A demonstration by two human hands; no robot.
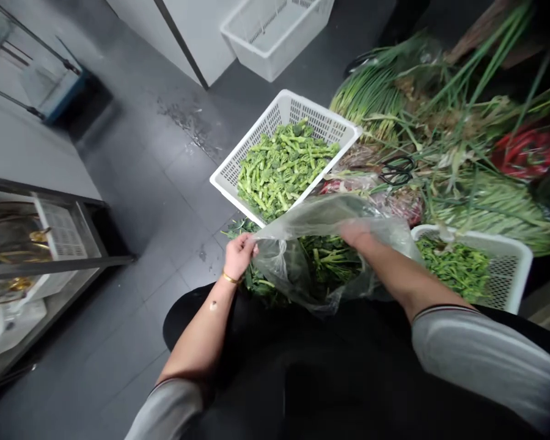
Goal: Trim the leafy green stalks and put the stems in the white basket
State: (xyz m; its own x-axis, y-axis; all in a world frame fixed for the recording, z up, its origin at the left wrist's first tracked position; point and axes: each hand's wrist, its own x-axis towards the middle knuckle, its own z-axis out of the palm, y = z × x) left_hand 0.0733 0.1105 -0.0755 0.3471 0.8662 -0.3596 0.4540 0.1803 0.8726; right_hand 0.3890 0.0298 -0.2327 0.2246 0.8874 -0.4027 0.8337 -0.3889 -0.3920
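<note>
- I'm watching remotely as a grey tiled floor [142, 201] is spreading out beneath the scene.
- On the right, bunches of long green stalks [376, 91] are lying in a broad heap, with red peppers [531, 150] showing through plastic near its far right side.
- Beyond the hands, a white slotted basket [318, 113] is holding a mound of cut broccoli stems [284, 168].
- Closest to the wearer's body, a clear plastic bag [318, 211] is gaping just in front of that basket, dark leafy greens [327, 263] showing inside; its far edge is overlapping the basket's near corner in my view.
- Beside the right forearm, another white basket [506, 278] is carrying small green pieces [453, 266].
- My left hand [241, 253] is pinching the bag's left edge, thumb and fingers together on the film.
- My right hand [355, 233] is showing blurred through the plastic; I cannot tell whether its fingers are clamping anything.
- Black-handled scissors [396, 170] are lying on the heap, beyond the right hand.
- A gold-coloured bracelet [230, 278] is circling the left wrist.
</note>
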